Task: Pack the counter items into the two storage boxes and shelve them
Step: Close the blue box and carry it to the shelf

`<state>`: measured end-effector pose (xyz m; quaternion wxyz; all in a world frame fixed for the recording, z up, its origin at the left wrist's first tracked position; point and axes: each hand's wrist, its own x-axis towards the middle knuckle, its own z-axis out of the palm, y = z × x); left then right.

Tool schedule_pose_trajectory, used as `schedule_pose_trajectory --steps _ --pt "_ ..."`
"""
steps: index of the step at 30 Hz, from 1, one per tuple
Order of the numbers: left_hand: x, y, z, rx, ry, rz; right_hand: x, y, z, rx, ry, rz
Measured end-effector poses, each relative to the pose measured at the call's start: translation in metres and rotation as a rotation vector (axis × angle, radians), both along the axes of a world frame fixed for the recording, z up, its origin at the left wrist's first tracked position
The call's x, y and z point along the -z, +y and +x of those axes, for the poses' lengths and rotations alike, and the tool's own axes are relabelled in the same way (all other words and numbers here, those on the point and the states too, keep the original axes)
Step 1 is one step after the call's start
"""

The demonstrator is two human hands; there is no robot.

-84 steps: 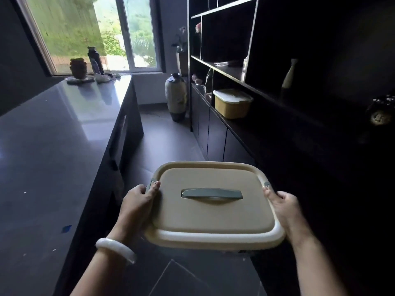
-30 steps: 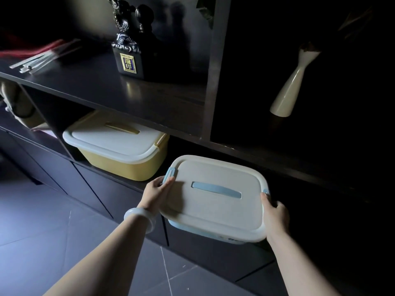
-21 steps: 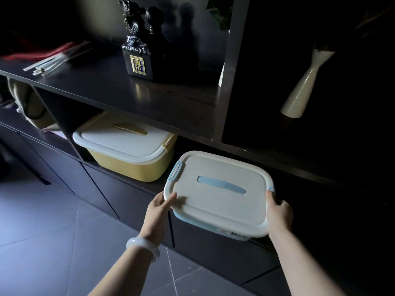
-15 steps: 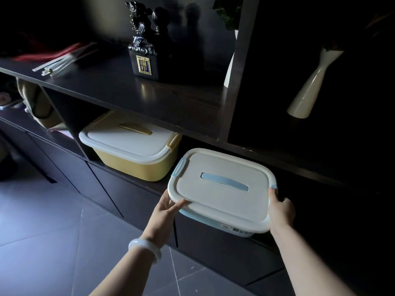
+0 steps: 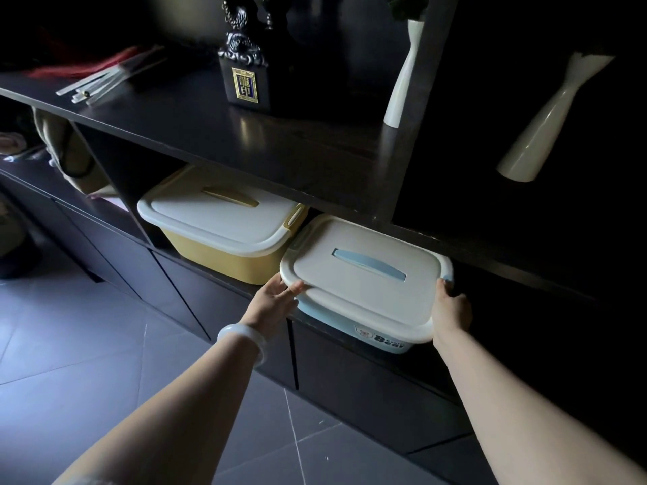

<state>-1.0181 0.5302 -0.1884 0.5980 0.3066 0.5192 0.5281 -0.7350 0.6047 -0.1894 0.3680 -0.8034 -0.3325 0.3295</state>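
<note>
Sliding into the lower shelf [image 5: 224, 271], the blue storage box [image 5: 367, 292] sits approx. half in, just beside the yellow box [image 5: 217, 229], front edge overhanging. Left hand [image 5: 275, 301] lies flat & open at the lid's near-left corner; right hand [image 5: 451, 308] curls on the right rim by the clasp. Rigid plastic w/ smooth lid, prob. moderately heavy when packed; best held at side rims, not the lid handle [image 5: 369, 262].
</note>
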Motion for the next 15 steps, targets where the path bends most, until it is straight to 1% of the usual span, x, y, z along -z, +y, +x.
schedule_pose_trajectory --steps 5,15 --pt "0.0046 0.0085 -0.0015 -0.026 -0.038 -0.045 0.0034 0.0041 -0.0023 -0.001 0.007 -0.003" --pt "-0.0038 0.0058 0.0013 -0.093 -0.222 -0.094 0.0054 0.0002 -0.0016 -0.003 0.025 -0.004"
